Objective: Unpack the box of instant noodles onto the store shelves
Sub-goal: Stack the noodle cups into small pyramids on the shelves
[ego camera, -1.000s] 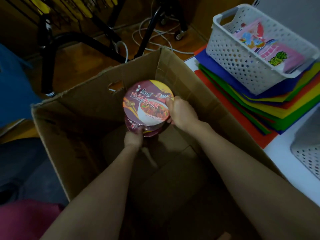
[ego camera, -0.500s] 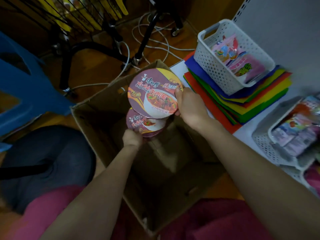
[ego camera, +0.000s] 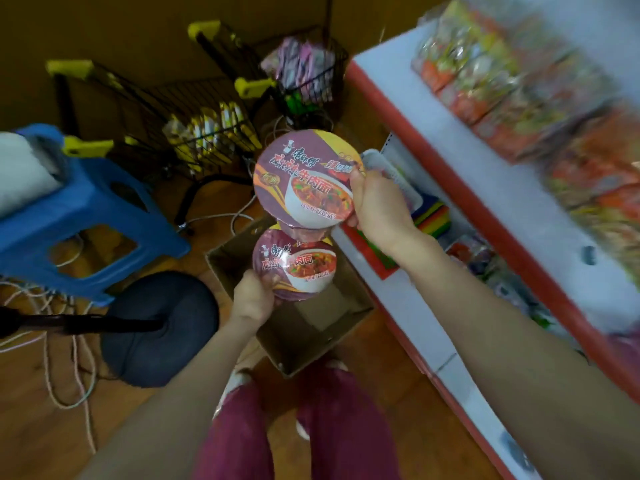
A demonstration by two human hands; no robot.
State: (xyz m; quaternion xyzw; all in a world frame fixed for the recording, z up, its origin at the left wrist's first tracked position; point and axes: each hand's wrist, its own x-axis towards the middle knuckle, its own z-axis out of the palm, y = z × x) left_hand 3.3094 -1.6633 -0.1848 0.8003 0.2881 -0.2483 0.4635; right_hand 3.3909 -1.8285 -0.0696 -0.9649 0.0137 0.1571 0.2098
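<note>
1. You are standing taller than a moment ago: both noodle bowls are now riding clear above the cardboard box (ego camera: pixel 304 327), which is sitting on the floor by your feet, and your view is swinging toward the store shelf (ego camera: pixel 512 202) on your right.
2. Your right hand (ego camera: pixel 379 206) is gripping the upper noodle bowl (ego camera: pixel 304 178) by its right rim, thumb wrapping over the lid edge, lid tilting toward you.
3. Your left hand (ego camera: pixel 252 299) is closing its fingers on the lower noodle bowl (ego camera: pixel 294 268) at its lower left rim; that bowl is hanging just beneath the upper one, their rims overlapping in the view.
4. The upper bowl is hovering near the red front edge of the shelf, level with it but not yet over it; the lower bowl is sitting over the box's far corner.
5. The box is showing bare cardboard inside wherever you can see in, so these two are looking like the last of its load, though the bowls are hiding part of the bottom.
6. The shelf is already carrying a blurred row of packaged goods along its back; its front strip is looking bare.
7. Judging by this, lifting is done and placing is left: both bowls are waiting to go onto the shelf.
</note>
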